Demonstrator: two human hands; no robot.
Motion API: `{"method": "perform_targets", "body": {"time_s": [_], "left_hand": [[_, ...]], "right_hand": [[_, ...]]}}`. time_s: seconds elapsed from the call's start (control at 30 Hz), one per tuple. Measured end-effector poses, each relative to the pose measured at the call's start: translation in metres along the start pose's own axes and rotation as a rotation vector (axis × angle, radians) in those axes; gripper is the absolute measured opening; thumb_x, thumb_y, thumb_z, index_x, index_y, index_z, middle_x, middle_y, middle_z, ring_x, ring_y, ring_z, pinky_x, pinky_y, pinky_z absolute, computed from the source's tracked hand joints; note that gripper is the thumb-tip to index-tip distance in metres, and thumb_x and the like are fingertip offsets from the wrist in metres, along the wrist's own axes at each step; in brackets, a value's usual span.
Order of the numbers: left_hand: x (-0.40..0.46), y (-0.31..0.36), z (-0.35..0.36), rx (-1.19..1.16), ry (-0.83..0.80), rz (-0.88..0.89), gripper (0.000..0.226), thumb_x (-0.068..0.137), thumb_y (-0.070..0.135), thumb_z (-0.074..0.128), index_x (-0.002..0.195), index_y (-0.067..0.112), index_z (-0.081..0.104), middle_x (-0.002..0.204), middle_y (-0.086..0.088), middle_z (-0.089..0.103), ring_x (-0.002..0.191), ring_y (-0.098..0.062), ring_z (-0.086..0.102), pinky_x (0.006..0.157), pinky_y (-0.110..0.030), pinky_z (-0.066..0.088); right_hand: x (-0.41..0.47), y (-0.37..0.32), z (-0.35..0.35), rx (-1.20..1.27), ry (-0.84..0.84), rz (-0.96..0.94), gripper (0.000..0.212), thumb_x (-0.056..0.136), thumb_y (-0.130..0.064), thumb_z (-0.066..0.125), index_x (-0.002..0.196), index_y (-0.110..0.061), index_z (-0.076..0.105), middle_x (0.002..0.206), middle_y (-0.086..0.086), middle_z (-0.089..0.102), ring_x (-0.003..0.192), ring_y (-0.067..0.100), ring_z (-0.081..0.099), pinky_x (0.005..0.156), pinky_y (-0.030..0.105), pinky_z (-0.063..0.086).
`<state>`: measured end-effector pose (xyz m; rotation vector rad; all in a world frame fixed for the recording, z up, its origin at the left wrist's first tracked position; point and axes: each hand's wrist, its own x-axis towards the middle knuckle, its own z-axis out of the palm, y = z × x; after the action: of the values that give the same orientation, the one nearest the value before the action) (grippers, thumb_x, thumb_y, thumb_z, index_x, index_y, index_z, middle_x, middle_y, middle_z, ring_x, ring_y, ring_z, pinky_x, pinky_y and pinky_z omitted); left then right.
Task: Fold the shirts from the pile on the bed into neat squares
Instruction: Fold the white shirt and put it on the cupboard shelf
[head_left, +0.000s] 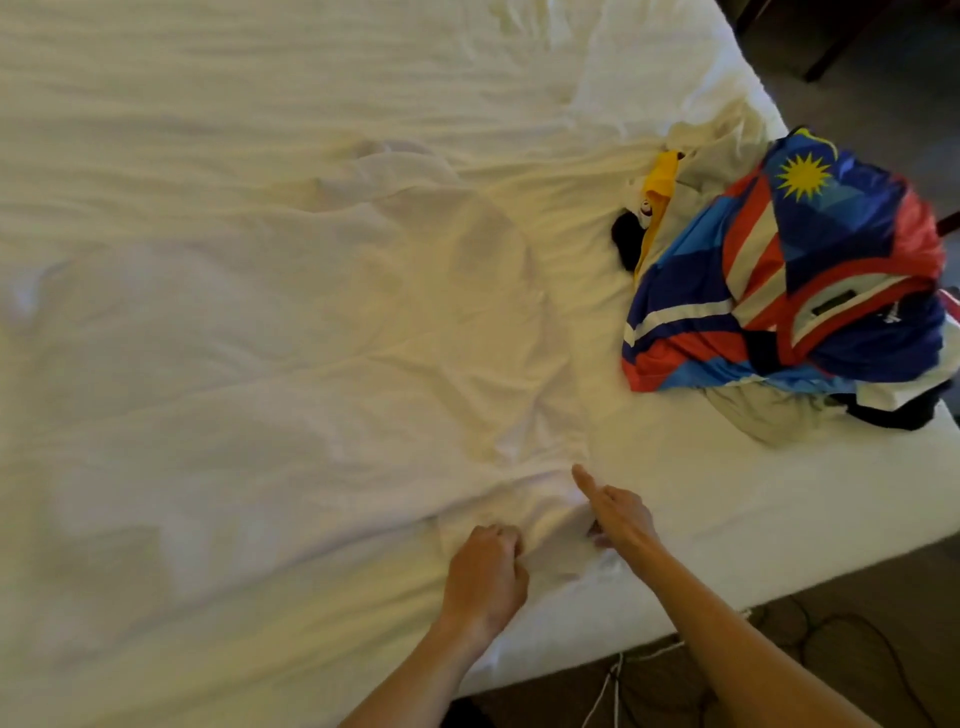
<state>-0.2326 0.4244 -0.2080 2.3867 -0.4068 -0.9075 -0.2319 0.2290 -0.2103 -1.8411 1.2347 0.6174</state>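
A white shirt (322, 364) lies spread flat over the left and middle of the bed (779, 499), its hem reaching the near edge. There the left hand (485, 577) bunches the hem in curled fingers, and just beside it the right hand (618, 514) pinches the same cloth with its forefinger stretched out straight. At the right edge sits the pile of shirts (800, 280), a blue, red and white jersey (841, 249) on top

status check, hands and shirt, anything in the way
Left hand gripping the white shirt hem. Right hand on the same hem, index finger out. Shirt spread flat, unfolded. Pile sits off right, clear.
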Motion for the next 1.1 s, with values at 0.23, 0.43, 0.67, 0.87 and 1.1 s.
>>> {"method": "perform_targets", "body": {"time_s": [0.23, 0.43, 0.67, 0.87, 1.1], "left_hand": [[-0.001, -0.010, 0.012, 0.032, -0.146, -0.060, 0.020, 0.093, 0.013, 0.046, 0.107, 0.018, 0.059, 0.105, -0.006, 0.065, 0.102, -0.025, 0.060, 0.081, -0.031, 0.042], [0.028, -0.001, -0.019, 0.173, -0.299, -0.110, 0.041, 0.076, 0.047, 0.068, 0.110, 0.026, 0.061, 0.115, 0.003, 0.064, 0.112, -0.020, 0.059, 0.084, -0.029, 0.046], [0.127, 0.018, -0.060, 0.214, 0.013, 0.039, 0.042, 0.092, 0.042, 0.056, 0.128, 0.019, 0.051, 0.127, 0.000, 0.048, 0.119, -0.022, 0.045, 0.087, -0.034, 0.046], [0.144, 0.002, -0.040, 0.213, 0.017, 0.144, 0.047, 0.087, 0.038, 0.063, 0.127, 0.021, 0.045, 0.127, 0.002, 0.038, 0.117, -0.020, 0.040, 0.089, -0.029, 0.041], [0.111, -0.034, -0.030, -0.121, 0.297, 0.227, 0.032, 0.081, 0.022, 0.053, 0.111, 0.016, 0.061, 0.116, 0.001, 0.051, 0.108, -0.019, 0.053, 0.093, -0.028, 0.044]], "right_hand": [[0.004, 0.033, 0.000, -0.212, -0.244, -0.061, 0.025, 0.092, -0.025, 0.065, 0.108, -0.006, 0.069, 0.096, 0.008, 0.071, 0.080, 0.017, 0.068, 0.064, 0.028, 0.058], [0.029, -0.019, -0.024, -0.214, -0.388, 0.163, 0.051, 0.081, -0.058, 0.072, 0.102, -0.012, 0.067, 0.093, 0.006, 0.074, 0.079, 0.016, 0.072, 0.068, 0.031, 0.057], [0.107, -0.120, -0.022, 0.428, -0.133, 0.057, 0.052, 0.080, -0.051, 0.076, 0.109, -0.010, 0.063, 0.098, 0.008, 0.071, 0.086, 0.023, 0.069, 0.063, 0.031, 0.055], [0.147, -0.127, -0.017, 0.385, 0.169, -0.186, 0.014, 0.089, -0.024, 0.070, 0.092, -0.012, 0.066, 0.093, 0.006, 0.067, 0.096, 0.030, 0.065, 0.080, 0.036, 0.052], [0.118, -0.102, 0.008, 0.438, 0.326, -0.232, 0.037, 0.088, -0.024, 0.072, 0.121, -0.013, 0.058, 0.101, -0.003, 0.061, 0.098, 0.018, 0.059, 0.085, 0.026, 0.041]]}}
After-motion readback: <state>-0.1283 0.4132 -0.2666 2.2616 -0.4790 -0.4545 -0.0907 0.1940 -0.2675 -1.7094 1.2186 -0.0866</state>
